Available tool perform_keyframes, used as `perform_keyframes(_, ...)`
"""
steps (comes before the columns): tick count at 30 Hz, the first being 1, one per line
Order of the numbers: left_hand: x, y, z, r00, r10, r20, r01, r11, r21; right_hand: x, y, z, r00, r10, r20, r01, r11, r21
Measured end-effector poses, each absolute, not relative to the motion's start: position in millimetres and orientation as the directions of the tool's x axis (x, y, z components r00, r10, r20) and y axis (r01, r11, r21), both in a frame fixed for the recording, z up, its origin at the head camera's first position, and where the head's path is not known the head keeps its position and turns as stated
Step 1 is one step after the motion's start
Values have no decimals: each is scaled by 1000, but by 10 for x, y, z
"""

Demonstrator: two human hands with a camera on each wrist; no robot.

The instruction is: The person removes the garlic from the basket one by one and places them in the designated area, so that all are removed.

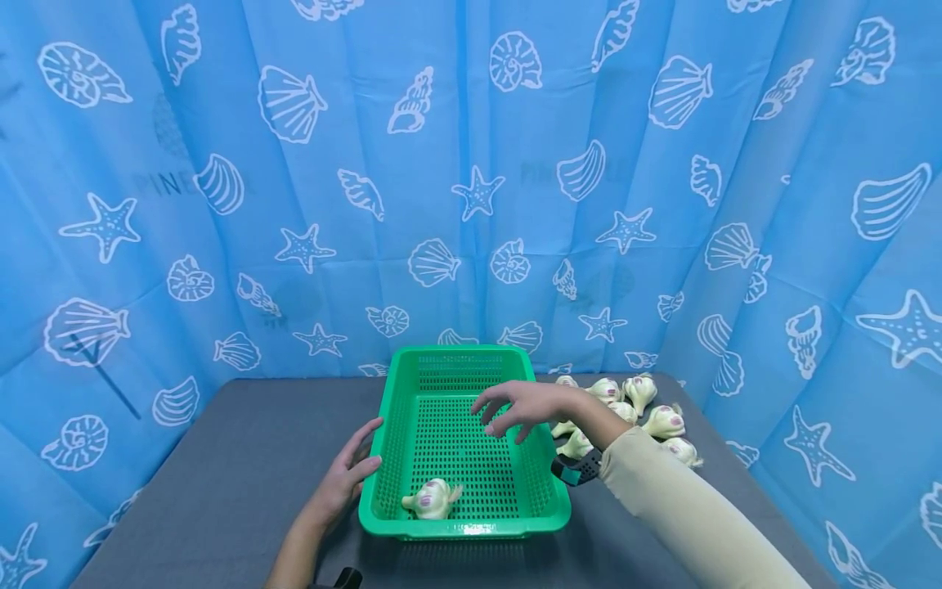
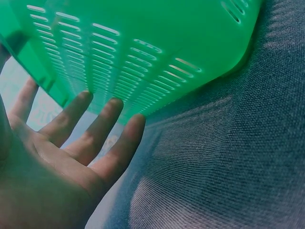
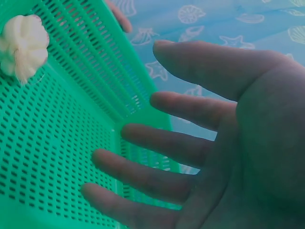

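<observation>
A green plastic basket [image 1: 465, 529] with slotted walls sits on the grey table. One garlic bulb [image 1: 432, 499] lies in its near left corner; the same garlic bulb [image 3: 25, 47] shows at upper left in the right wrist view. My left hand [image 1: 340, 483] is at the basket's left side, thumb by the rim. In the left wrist view, the straight fingers [image 2: 119, 148] of that hand lie against the slotted outer wall. Over the right half of the basket hovers my right hand [image 1: 526, 406], its fingers spread and nothing in them.
Several garlic bulbs [image 1: 665, 421] are piled on the table right of the basket, partly behind the right forearm. A blue curtain [image 1: 471, 204] with white seashell prints hangs along the back and sides of the grey table [image 1: 243, 466].
</observation>
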State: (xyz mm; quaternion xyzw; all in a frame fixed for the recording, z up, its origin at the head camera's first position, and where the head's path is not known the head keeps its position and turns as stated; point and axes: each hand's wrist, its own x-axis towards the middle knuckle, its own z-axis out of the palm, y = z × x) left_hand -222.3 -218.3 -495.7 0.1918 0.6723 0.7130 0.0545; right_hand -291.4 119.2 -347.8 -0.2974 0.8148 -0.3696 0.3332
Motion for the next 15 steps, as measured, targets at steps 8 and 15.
perform_keyframes(8,-2223,-2191,-4972,-921,336,199,182,-82,980,-2998,959,-3606,-516,-747,-418,-144,557,-818)
perform_keyframes(15,-2228,-2188,-4975,-933,312,181,168,-68,983,-3050,771,-3742,-456,-766,-452,-87,544,-834)
